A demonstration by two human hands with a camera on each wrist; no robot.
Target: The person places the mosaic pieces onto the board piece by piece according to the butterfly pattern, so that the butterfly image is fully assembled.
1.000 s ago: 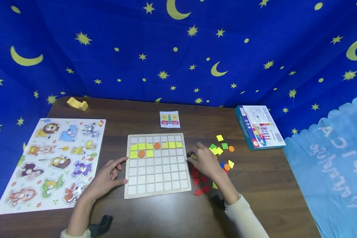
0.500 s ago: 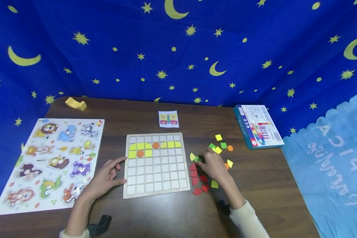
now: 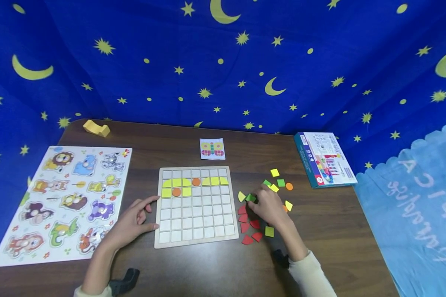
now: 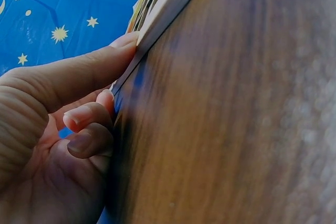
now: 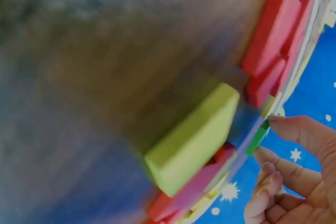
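Observation:
A light wooden grid board (image 3: 234, 214) lies flat, with yellow tiles (image 3: 176, 182) and orange discs (image 3: 196, 182) in its upper rows. My left hand (image 3: 131, 222) touches the board's left edge with spread thumb and index finger; in the left wrist view the thumb (image 4: 105, 66) presses on the rim and other fingers curl in. Right of the board, my right hand (image 3: 268, 205) is down among loose pieces. Its thumb and index finger pinch a green tile (image 5: 257, 137), low over the table. A yellow quarter-round piece (image 3: 241, 196) and several red pieces (image 3: 244, 227) lie beside it.
Behind the board lies a butterfly pattern card (image 3: 212, 149). An animal puzzle board (image 3: 70, 222) is at left, a yellow curved block (image 3: 96, 128) at back left, and a box (image 3: 325, 159) at back right. Loose yellow squares (image 3: 274, 173) and orange discs (image 3: 289, 186) surround the right hand.
My right hand has moved right, away from the board's right edge, into the loose pieces, uncovering the yellow quarter-round piece and a green tile. My left hand stays at the board's edge.

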